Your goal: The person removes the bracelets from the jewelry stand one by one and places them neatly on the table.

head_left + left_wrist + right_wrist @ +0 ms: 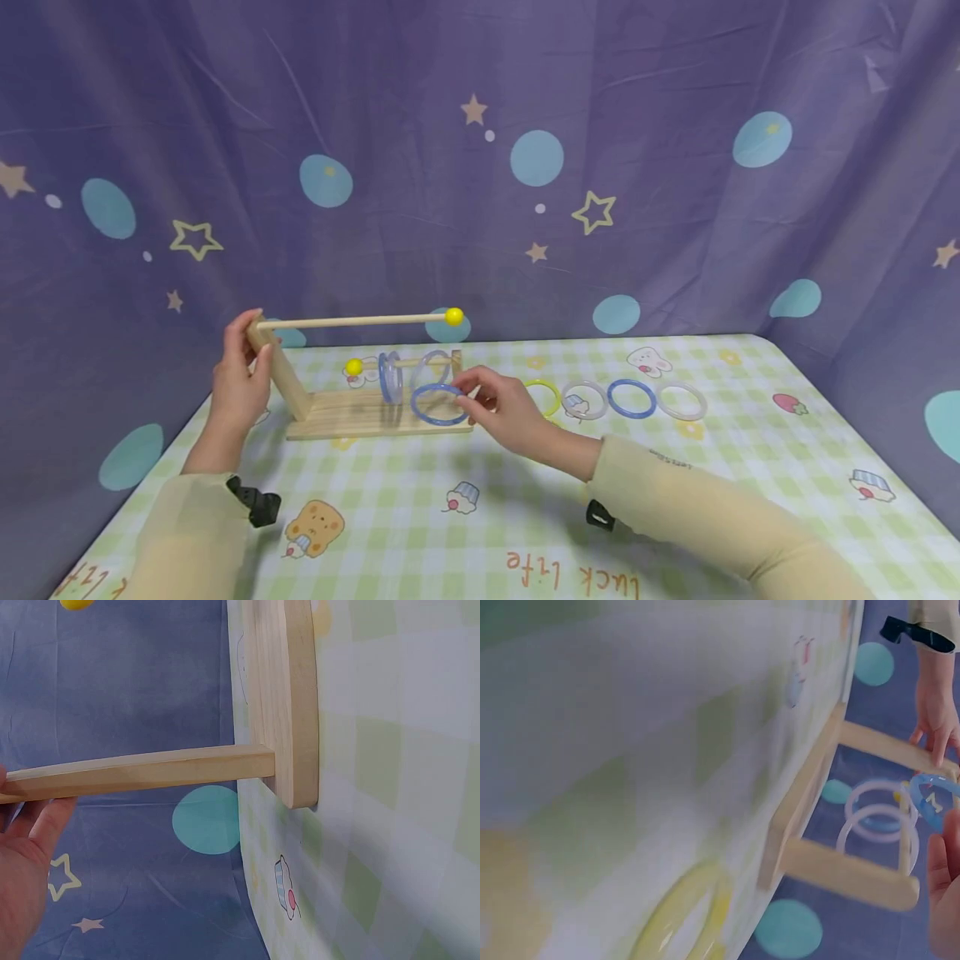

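My left hand (242, 375) grips the upper end of the tall post (150, 771) of a wooden ring stand (345, 425). From this post a long upper rod (352, 322) runs right to a yellow ball (454, 317). In my right hand (517, 417), thumb and fingers pinch a blue ring (431, 421), held in front of the stand's right end. A lower rod (414, 362) points left from the short post, tipped with another yellow ball (354, 367). A blue ring (383, 379) and pale translucent rings (395, 387) hang on that lower rod.
Right of the stand, a row of rings lies on the checkered tablecloth (390, 517): a yellow-green ring (557, 400), a pale ring (602, 403), a blue ring (632, 415) and another pale ring (681, 417). A purple patterned curtain (405, 233) hangs behind the table.
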Tool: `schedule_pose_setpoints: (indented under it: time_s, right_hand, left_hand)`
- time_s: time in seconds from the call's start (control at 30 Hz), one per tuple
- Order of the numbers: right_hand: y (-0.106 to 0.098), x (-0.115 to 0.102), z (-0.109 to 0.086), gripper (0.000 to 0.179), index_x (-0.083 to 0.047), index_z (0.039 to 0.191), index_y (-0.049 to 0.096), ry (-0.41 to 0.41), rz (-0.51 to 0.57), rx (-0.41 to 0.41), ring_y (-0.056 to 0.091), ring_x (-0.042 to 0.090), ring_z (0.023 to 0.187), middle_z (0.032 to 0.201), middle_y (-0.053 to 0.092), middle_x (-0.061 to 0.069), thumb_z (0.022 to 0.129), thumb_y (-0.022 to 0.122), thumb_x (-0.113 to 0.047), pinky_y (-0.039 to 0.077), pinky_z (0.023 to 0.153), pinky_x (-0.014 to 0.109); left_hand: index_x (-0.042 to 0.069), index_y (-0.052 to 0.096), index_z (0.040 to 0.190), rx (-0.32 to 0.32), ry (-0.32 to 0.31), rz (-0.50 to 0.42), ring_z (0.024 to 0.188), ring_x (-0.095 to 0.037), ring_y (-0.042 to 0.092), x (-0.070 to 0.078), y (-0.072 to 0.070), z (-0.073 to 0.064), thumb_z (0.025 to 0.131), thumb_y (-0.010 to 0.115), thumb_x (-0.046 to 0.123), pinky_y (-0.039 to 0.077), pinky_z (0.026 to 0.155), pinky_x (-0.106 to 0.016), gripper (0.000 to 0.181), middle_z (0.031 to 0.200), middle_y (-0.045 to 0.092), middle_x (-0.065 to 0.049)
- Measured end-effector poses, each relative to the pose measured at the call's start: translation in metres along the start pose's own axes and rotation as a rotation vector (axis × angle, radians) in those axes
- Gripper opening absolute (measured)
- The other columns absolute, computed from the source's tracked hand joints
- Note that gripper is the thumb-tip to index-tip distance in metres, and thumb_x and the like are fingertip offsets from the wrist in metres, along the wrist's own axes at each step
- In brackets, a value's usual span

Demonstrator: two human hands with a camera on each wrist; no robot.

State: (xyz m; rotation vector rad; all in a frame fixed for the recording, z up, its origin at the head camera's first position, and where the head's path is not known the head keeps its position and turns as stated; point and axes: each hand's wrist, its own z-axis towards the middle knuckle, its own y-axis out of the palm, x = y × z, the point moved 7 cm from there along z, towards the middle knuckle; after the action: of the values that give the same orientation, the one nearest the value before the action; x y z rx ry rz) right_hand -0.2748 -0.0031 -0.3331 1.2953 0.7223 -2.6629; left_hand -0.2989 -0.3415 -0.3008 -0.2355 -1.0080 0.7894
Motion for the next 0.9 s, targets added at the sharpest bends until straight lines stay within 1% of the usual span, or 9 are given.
schedule_pose_setpoints:
  time_s: [0.07,0.2,0.37,0.5,0.67,0.8,0.9]
  right_hand:
    - [-0.009,0.006,-0.005,0.016,0.003,0.108,0.062,0.008,-0.023,0.010,0.063,0.030,0.060,0.086,0.065,0.017,0.092,0.063,0.004,0.054,0.054,0.026]
    - [-0.028,0.015,-0.016,0.016,-0.004,0.108,0.064,0.025,-0.075,0.019,0.061,0.017,0.061,0.088,0.065,0.009,0.092,0.066,-0.003,0.054,0.056,0.026]
    - [-0.051,0.019,-0.029,0.015,-0.008,0.106,0.065,-0.010,-0.171,0.029,0.058,0.009,0.062,0.088,0.064,0.000,0.091,0.067,-0.005,0.054,0.058,0.026]
    - [-0.066,0.021,-0.039,0.017,-0.010,0.106,0.065,-0.025,-0.239,0.029,0.056,0.007,0.061,0.087,0.064,-0.002,0.090,0.068,-0.004,0.051,0.055,0.024]
    - [-0.086,0.023,-0.050,0.018,-0.010,0.105,0.065,-0.042,-0.279,0.027,0.052,0.006,0.057,0.085,0.063,-0.003,0.090,0.068,-0.001,0.046,0.049,0.023]
    - [-0.103,0.025,-0.058,0.018,-0.009,0.104,0.065,-0.060,-0.319,0.040,0.050,0.005,0.056,0.084,0.063,-0.004,0.089,0.068,0.001,0.044,0.047,0.022]
    - [-0.115,0.029,-0.065,0.019,-0.010,0.103,0.065,-0.053,-0.347,0.049,0.049,0.004,0.056,0.083,0.062,-0.005,0.088,0.069,0.002,0.043,0.046,0.022]
  left_hand:
    - [0.016,0.024,0.150,-0.005,0.000,-0.003,0.125,-0.050,0.044,0.000,0.000,0.000,0.103,0.040,0.003,0.038,0.097,-0.064,0.051,0.135,0.046,-0.033]
    - [0.019,0.023,0.151,-0.015,-0.011,-0.006,0.126,-0.050,0.043,-0.001,0.001,-0.001,0.104,0.040,0.004,0.037,0.098,-0.064,0.052,0.137,0.045,-0.032]
    - [0.020,0.022,0.151,-0.018,-0.021,-0.006,0.126,-0.050,0.042,-0.001,0.001,-0.001,0.104,0.039,0.004,0.037,0.097,-0.065,0.053,0.136,0.045,-0.032]
    - [0.018,0.024,0.150,-0.003,-0.025,-0.002,0.125,-0.049,0.044,-0.003,0.001,-0.002,0.103,0.041,0.003,0.039,0.098,-0.063,0.052,0.133,0.048,-0.032]
    - [0.018,0.025,0.150,-0.003,-0.028,-0.001,0.125,-0.050,0.044,-0.003,0.001,-0.003,0.103,0.040,0.003,0.039,0.098,-0.063,0.051,0.131,0.049,-0.034]
    - [0.017,0.024,0.150,-0.002,-0.018,0.002,0.124,-0.051,0.044,0.000,0.000,-0.004,0.104,0.040,0.004,0.038,0.097,-0.064,0.051,0.129,0.050,-0.034]
    - [0.017,0.025,0.150,0.003,-0.008,0.002,0.124,-0.050,0.045,0.001,-0.001,-0.002,0.103,0.040,0.003,0.039,0.097,-0.064,0.051,0.129,0.051,-0.033]
